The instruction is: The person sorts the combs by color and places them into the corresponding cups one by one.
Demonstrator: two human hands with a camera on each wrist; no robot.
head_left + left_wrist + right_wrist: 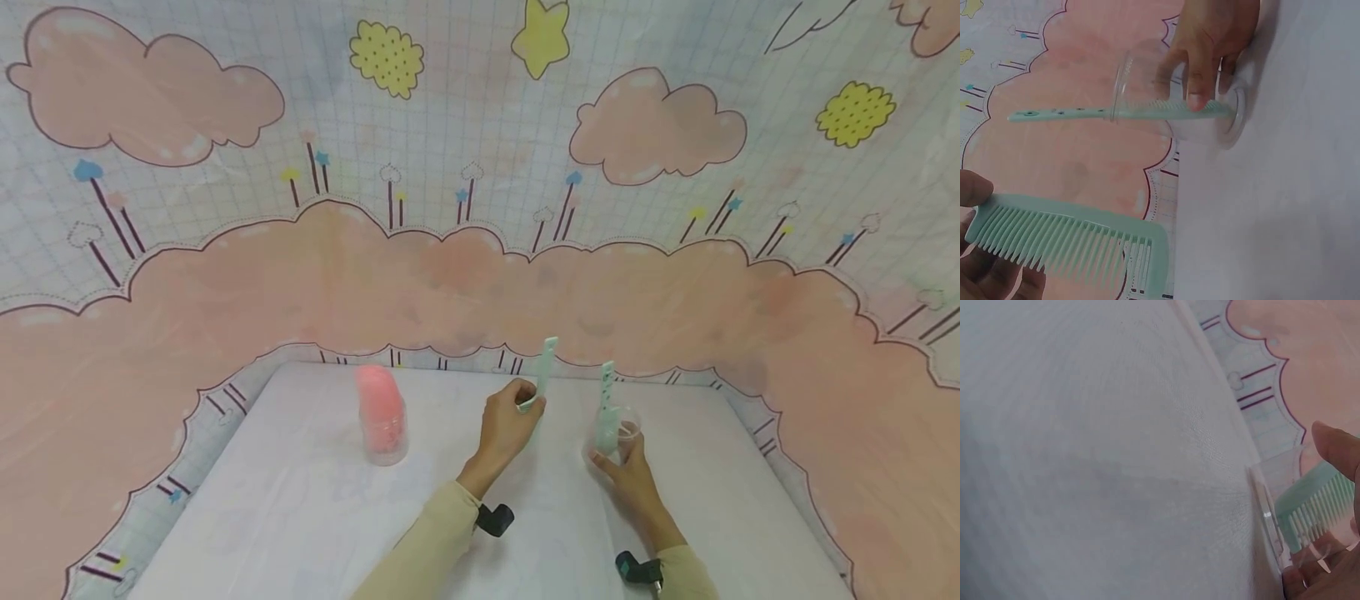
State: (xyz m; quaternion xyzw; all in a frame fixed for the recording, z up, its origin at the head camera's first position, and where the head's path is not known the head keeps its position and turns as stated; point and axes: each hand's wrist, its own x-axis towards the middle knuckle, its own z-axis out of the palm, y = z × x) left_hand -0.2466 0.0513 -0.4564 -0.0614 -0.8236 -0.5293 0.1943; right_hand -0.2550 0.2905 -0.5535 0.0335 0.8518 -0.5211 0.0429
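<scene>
My left hand (pixel 504 429) pinches a mint-green comb (pixel 547 367) by one end, holding it above the table. In the left wrist view that comb (pixel 1085 214) shows its whole row of teeth. To its right, my right hand (pixel 641 492) grips a clear cup (pixel 630 417) low on its side, with fingers and thumb around the wall. The cup stands upright on the table. Inside it is a second mint-green comb (pixel 607 385), teeth end down, its handle with small holes sticking out above the rim. The right wrist view shows this comb's toothed part (pixel 1310 490) through the cup wall.
A second clear cup (pixel 386 454) stands on the left of the white table (pixel 300 517), holding a pink object (pixel 380 396) that rises above its rim. A patterned cloth (pixel 450 283) with clouds hangs behind the table. Black wrist cameras (pixel 495 520) sit on both wrists.
</scene>
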